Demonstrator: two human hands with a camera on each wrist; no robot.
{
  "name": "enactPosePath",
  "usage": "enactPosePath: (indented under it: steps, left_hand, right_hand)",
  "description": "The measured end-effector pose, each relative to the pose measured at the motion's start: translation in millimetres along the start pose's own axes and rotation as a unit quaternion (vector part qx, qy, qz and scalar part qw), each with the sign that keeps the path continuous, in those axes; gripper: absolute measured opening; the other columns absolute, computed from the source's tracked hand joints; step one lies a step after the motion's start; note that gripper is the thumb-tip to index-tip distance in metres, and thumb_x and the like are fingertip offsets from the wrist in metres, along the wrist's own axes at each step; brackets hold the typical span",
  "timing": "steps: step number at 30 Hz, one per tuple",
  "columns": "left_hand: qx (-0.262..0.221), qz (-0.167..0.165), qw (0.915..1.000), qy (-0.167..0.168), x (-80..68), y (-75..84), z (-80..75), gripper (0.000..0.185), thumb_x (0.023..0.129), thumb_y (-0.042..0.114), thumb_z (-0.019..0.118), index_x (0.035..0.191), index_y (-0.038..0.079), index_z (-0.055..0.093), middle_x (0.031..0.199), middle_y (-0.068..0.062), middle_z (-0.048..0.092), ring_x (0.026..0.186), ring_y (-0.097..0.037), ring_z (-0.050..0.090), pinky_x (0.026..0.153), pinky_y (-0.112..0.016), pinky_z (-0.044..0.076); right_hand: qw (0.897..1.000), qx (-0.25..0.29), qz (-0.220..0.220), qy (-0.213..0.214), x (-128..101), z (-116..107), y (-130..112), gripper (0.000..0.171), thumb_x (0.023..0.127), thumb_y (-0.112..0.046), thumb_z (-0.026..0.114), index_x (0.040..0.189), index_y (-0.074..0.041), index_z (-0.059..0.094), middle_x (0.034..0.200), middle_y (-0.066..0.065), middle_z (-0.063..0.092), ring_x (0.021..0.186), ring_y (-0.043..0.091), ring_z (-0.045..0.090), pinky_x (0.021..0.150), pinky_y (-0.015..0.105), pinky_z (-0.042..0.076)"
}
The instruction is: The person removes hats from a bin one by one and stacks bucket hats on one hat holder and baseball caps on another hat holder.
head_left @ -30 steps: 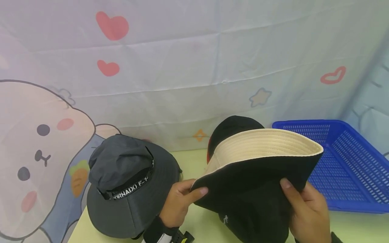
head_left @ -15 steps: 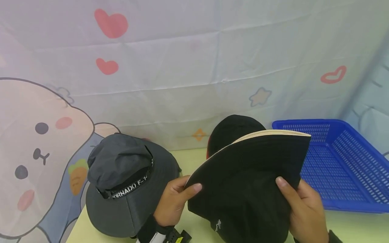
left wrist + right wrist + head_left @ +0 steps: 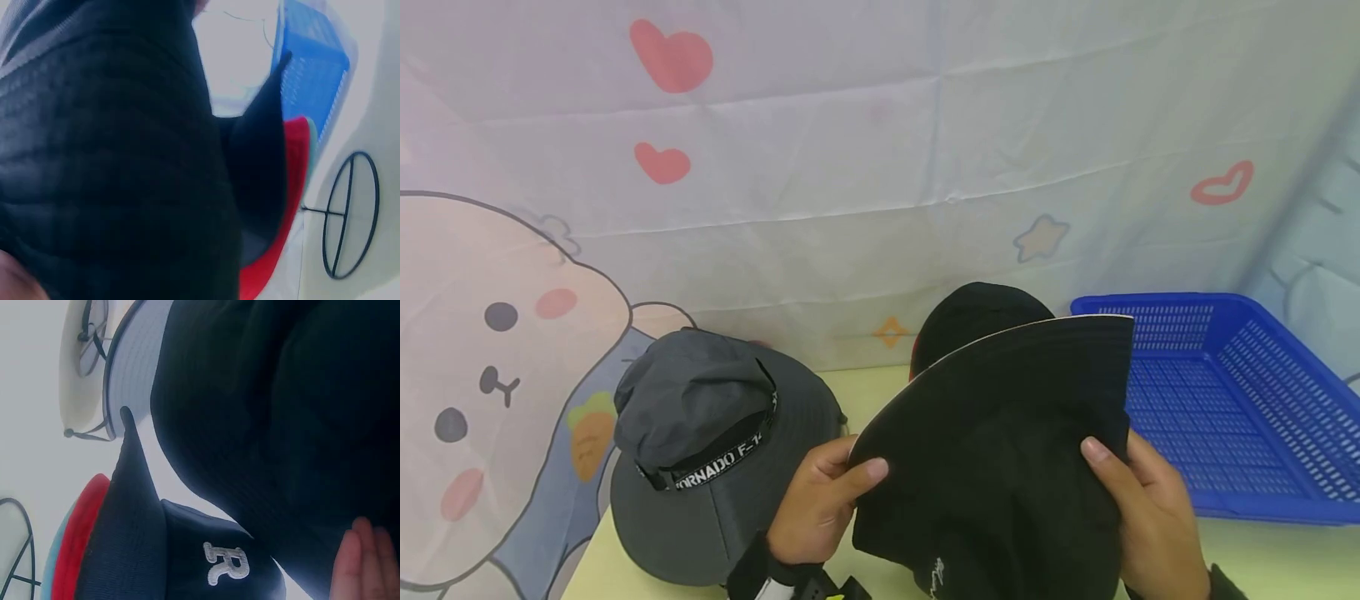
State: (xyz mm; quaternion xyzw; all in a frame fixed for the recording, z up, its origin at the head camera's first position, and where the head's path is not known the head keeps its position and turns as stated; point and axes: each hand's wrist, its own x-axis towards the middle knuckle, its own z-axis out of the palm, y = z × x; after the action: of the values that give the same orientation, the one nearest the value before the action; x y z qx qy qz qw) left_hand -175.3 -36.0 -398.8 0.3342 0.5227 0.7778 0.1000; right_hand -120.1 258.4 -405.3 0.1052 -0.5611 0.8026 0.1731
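Observation:
A black bucket hat [image 3: 1007, 425] with small white lettering is held up, folded flat so that its brim edges meet at the top. My left hand [image 3: 812, 508] pinches the left end of the brim, thumb in front. On the other side, my right hand [image 3: 1157, 521] grips the hat with its thumb across the front; the fingers behind are partly hidden. Dark fabric [image 3: 112, 150] fills much of the left wrist view. Some right fingers [image 3: 369, 562] touch the hat [image 3: 325, 412] in the right wrist view.
Left on the pale table [image 3: 868, 396] lies a grey brimmed hat [image 3: 692, 400] with a lettered strap. Behind the held hat stands another dark hat [image 3: 977, 317], bearing a white R [image 3: 226, 562], with red fabric [image 3: 81, 544] beside it. A blue basket [image 3: 1217, 500] sits at right.
The hat's opening has closed flat, hiding the cream lining inside. Both hands have shifted slightly left, the left hand still on the brim. The other hats and basket stay put.

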Motion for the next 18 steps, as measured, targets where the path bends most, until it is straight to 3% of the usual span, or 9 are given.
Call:
enactPosePath:
  steps: [6, 10, 14, 15, 18]
  left_hand:
    - [-0.051, 0.012, 0.9986, -0.006, -2.7, 7.2, 5.2, 0.032, 0.102, 0.003, 0.053, 0.116, 0.024, 0.074, 0.114, 0.011, 0.074, 0.107, -0.004, 0.068, 0.093, -0.026, 0.056]
    - [-0.071, 0.026, 0.9968, -0.025, -5.1, 12.4, 6.6, 0.034, 0.103, 0.003, 0.051, 0.123, 0.023, 0.072, 0.121, 0.010, 0.072, 0.111, -0.006, 0.067, 0.096, -0.028, 0.056]
    - [-0.076, 0.041, 0.9956, -0.036, -7.0, 13.9, 5.6, 0.037, 0.104, 0.002, 0.049, 0.126, 0.022, 0.070, 0.125, 0.008, 0.071, 0.115, -0.007, 0.066, 0.098, -0.029, 0.055]
    - [-0.079, 0.042, 0.9954, -0.037, -7.5, 14.0, 5.2, 0.037, 0.104, 0.002, 0.049, 0.126, 0.022, 0.070, 0.125, 0.008, 0.071, 0.115, -0.007, 0.066, 0.098, -0.028, 0.055]
    - [-0.080, 0.056, 0.9940, -0.050, -8.8, 13.7, 3.7, 0.040, 0.104, -0.001, 0.046, 0.129, 0.021, 0.069, 0.128, 0.008, 0.069, 0.117, -0.007, 0.065, 0.099, -0.028, 0.054]
  right_hand:
    - [0.999, -0.038, 0.000, -0.005, 1, -11, 5, 0.041, 0.108, -0.003, 0.032, 0.132, -0.012, 0.064, 0.109, -0.001, 0.077, 0.090, 0.010, 0.074, 0.074, 0.025, 0.060]
    - [0.999, -0.004, -0.025, -0.040, 1, -19, 13, 0.050, 0.111, -0.013, 0.019, 0.137, -0.018, 0.062, 0.127, -0.006, 0.071, 0.110, 0.004, 0.068, 0.089, 0.017, 0.056]
    - [0.996, 0.030, -0.038, -0.073, 3, -22, 18, 0.058, 0.112, -0.022, 0.008, 0.143, -0.012, 0.056, 0.135, -0.003, 0.067, 0.118, 0.007, 0.065, 0.094, 0.019, 0.054]
    - [0.997, 0.020, -0.030, -0.065, 3, -23, 19, 0.058, 0.112, -0.024, 0.008, 0.142, -0.013, 0.057, 0.134, -0.003, 0.067, 0.116, 0.007, 0.065, 0.093, 0.019, 0.054]
    - [0.994, -0.105, 0.004, -0.013, 5, -23, 17, 0.049, 0.112, -0.028, 0.016, 0.139, -0.030, 0.057, 0.133, -0.019, 0.063, 0.118, -0.006, 0.059, 0.095, 0.010, 0.048]
